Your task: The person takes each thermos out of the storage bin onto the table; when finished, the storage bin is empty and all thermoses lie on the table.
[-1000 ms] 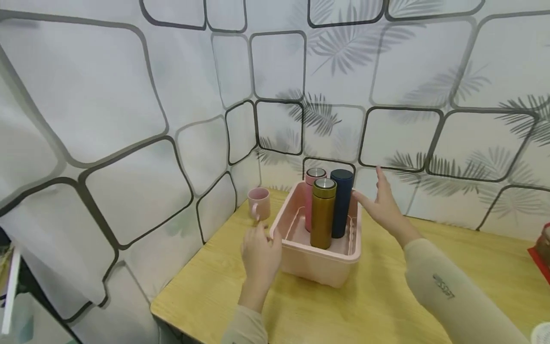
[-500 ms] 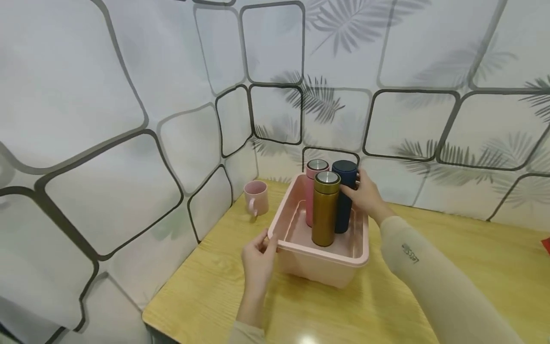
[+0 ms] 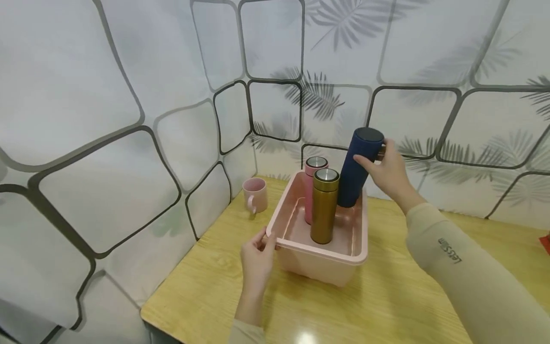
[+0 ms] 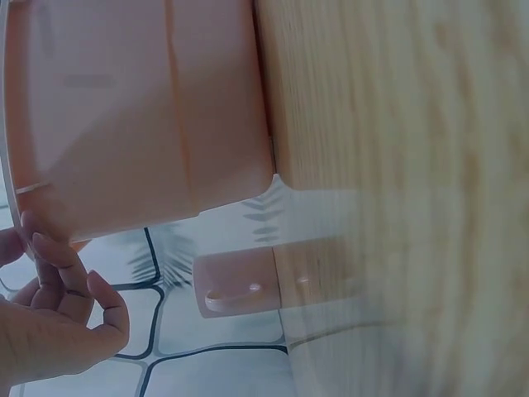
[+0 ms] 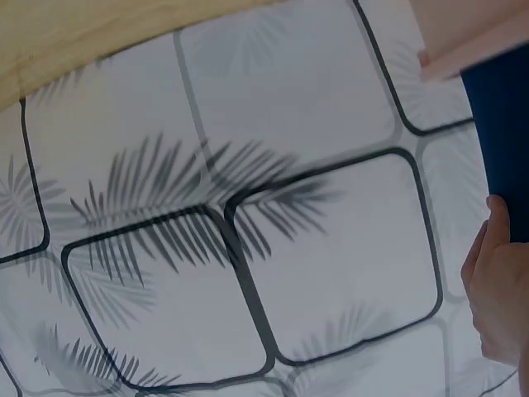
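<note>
A right hand (image 3: 390, 171) grips a blue flask (image 3: 353, 179) near its top, tilted over a pink tub (image 3: 315, 267) on the worktop (image 3: 210, 291); the left hand (image 3: 257, 260) pinches the tub's corner, seemingly to steady it, while a gold flask (image 3: 323, 212) and a pink flask (image 3: 308, 196) stand inside.

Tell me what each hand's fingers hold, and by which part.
The right hand holds the blue bottle by its upper body; the left hand grips the pink bin at its near left rim corner.

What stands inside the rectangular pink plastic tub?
A gold cylindrical bottle and a pink cylindrical bottle. The gold one hides part of the pink one and some tub floor.
</note>
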### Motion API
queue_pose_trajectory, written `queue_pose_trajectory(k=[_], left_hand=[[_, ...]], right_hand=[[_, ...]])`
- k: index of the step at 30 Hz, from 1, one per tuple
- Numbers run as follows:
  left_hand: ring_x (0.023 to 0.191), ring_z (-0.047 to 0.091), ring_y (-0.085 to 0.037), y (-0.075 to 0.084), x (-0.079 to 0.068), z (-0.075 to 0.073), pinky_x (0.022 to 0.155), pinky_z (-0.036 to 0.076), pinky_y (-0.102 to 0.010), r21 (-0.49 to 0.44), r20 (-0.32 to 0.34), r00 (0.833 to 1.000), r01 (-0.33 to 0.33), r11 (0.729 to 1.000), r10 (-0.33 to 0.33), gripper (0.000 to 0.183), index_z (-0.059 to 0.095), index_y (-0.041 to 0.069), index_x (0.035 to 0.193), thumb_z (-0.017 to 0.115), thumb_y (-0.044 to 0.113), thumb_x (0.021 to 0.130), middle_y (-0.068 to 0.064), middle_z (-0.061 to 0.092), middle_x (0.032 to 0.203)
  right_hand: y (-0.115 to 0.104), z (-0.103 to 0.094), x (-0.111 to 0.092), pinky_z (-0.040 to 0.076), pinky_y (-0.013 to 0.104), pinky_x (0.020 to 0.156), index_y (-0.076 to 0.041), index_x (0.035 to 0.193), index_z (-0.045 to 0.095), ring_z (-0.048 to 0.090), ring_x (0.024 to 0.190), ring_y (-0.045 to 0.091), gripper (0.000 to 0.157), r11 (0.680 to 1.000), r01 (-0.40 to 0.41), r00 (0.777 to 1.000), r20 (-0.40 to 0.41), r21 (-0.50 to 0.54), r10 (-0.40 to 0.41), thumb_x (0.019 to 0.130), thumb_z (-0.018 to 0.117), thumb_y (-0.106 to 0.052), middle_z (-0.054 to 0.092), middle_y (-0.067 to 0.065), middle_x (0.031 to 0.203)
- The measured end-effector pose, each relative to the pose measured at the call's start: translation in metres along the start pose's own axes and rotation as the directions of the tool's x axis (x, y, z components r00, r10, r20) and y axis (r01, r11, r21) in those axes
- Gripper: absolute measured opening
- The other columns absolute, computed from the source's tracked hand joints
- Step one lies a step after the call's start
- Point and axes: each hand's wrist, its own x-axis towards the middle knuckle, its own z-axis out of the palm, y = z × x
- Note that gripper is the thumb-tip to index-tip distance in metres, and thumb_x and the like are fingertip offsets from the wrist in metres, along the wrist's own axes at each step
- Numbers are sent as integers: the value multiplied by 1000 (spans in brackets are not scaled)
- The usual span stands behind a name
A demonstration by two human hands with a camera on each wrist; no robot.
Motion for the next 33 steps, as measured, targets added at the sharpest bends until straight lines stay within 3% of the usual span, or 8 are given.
queue_pose_trajectory(k=[7,10,13,17,22,29,33], left_hand=[[61,57,-20,1,0,-6,50,37,-19,7,10,1000,24,1000,-24,41,55,-16,127,66,8,95,-12,68,72],[61,57,-17,1,1,-7,51,38,-19,13,10,999,32,999,-32,41,56,-15,127,65,7,95,-11,68,72],[64,59,-18,1,1,-5,52,40,-18,14,15,999,37,999,-37,40,56,-15,128,65,8,95,-11,68,73],[66,60,-22,3,-1,0,54,41,-18,9,23,999,37,999,-37,41,56,-15,128,66,9,95,-12,68,73],[64,60,-19,4,-2,0,55,43,-18,-12,19,999,36,999,-35,40,56,-16,127,66,6,94,-13,68,73],[61,56,-10,2,-1,1,56,43,-18,-27,30,998,49,998,-49,40,56,-15,127,66,5,94,-12,68,72],[65,59,-11,3,1,1,57,44,-18,-16,28,998,54,998,-53,39,57,-14,127,66,5,94,-11,68,72]], right_hand=[[-24,-59,3,46,44,93,-4,150,27,51,121,35,83,999,-33,988,-154,-11,31,91,66,-48,46,22,140],[-14,-81,-3,45,42,90,-5,150,25,52,119,35,85,995,-85,983,-170,-48,76,91,64,-51,45,23,141],[10,-94,-16,43,50,93,0,151,20,49,120,43,89,988,-116,984,-147,-98,101,92,62,-51,42,29,139],[50,-93,-39,39,63,96,7,151,16,43,123,54,93,978,-156,985,-98,-142,143,93,63,-49,37,37,139],[87,-75,-55,40,64,95,10,150,13,40,124,57,95,966,-196,981,-46,-167,191,94,62,-48,34,41,141],[103,-63,-56,41,64,93,12,149,15,42,121,58,91,972,-176,984,-61,-153,168,95,64,-43,36,43,138],[106,-60,-56,41,64,93,11,149,15,42,121,58,90,971,-188,982,-47,-149,183,95,64,-42,36,43,138]])
